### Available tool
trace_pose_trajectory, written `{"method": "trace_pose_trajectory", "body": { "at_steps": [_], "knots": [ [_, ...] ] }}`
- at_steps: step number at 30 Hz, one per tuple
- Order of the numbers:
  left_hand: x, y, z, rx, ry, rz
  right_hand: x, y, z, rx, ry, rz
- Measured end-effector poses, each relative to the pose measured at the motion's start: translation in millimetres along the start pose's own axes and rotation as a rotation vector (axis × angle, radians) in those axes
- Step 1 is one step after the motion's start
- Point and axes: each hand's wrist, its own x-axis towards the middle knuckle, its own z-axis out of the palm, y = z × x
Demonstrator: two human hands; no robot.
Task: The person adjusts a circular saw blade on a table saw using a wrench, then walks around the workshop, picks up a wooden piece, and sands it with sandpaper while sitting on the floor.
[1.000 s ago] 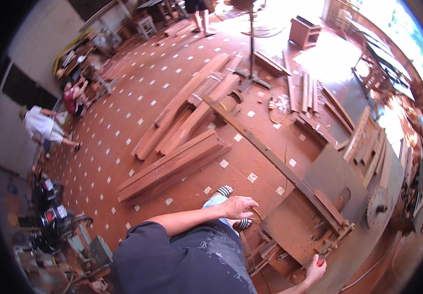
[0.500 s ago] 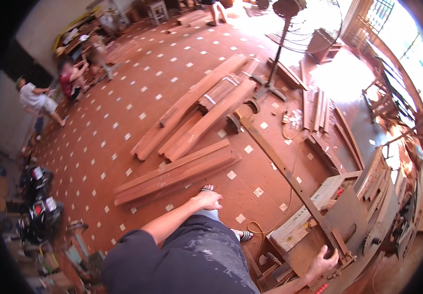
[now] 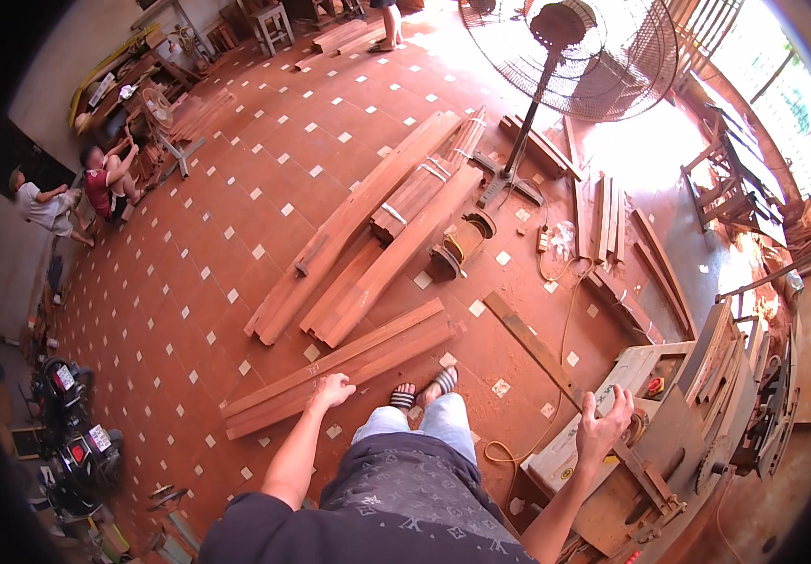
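Note:
My left hand point(image 3: 333, 388) hangs loosely over the short reddish wooden beams point(image 3: 278, 406) on the floor, fingers slightly bent and holding nothing. On the other side, my right hand point(image 3: 606, 423) is raised with thumb and fingers apart, and nothing is in it. Behind and below it stands a saw bench point(image 3: 673, 446) with a toothed round blade point(image 3: 712, 461) at its side. A long flat bar point(image 3: 532, 348) reaches out from near the right hand over the floor; whether the hand touches it I cannot tell. My sandalled feet point(image 3: 421, 387) stand beside the beams.
Longer beams point(image 3: 358, 226) lie ahead, some tied in bundles. A spool-shaped thing point(image 3: 462, 246) sits near a large standing fan point(image 3: 529, 122). A yellow-orange cord point(image 3: 497, 453) loops by the bench. Motorbikes point(image 3: 76, 437) stand left; people point(image 3: 109, 179) are far left.
My right hand has risen from the near end of the bench. My left hand has shifted left. My right foot has come forward beside the left one, and the view has shifted.

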Motion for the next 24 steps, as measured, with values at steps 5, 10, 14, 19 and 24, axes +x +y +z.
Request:
{"method": "trace_pose_trajectory", "body": {
  "at_steps": [5,10,14,19,24],
  "knots": [
    [17.5,-26.8,21.9,-0.186,-0.005,-0.09,52.8,-1.9,30.5,0.04,-0.028,-0.004],
    [20.0,-1.9,24.2,-0.37,-0.051,-0.217,84.2,-11.9,37.1,0.071,-0.063,-0.002],
    [42.7,5.1,22.5,-0.503,-0.019,-0.242,94.5,-15.9,24.4,0.137,-0.074,-0.017],
    [76.5,22.7,-8.8,-0.299,0.085,-0.184,94.9,9.4,12.7,0.175,-0.034,0.083],
    [121.7,69.5,-78.6,-0.085,0.207,0.016,86.0,31.5,2.6,0.217,0.04,0.215]
  ]
}}
